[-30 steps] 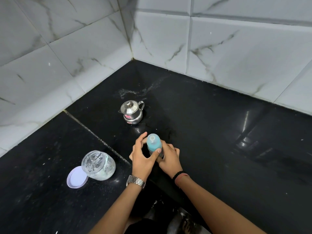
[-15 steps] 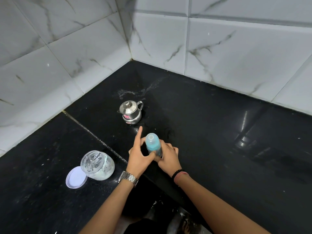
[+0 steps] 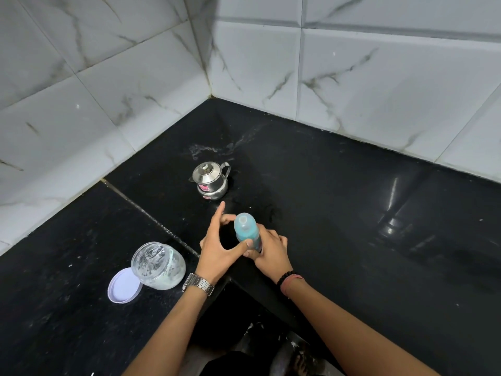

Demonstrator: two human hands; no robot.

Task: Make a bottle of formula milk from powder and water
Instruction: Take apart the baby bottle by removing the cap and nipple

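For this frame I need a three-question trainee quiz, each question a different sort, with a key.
1. True or false: the small steel kettle has its lid on.
2. Which hand grips the blue-capped baby bottle low down? A. left hand B. right hand
3. Fill in: the round white lid lies beside the clear glass powder jar, which stands ___ (open/closed) on the black stone counter.

Key: 1 true; 2 B; 3 open.
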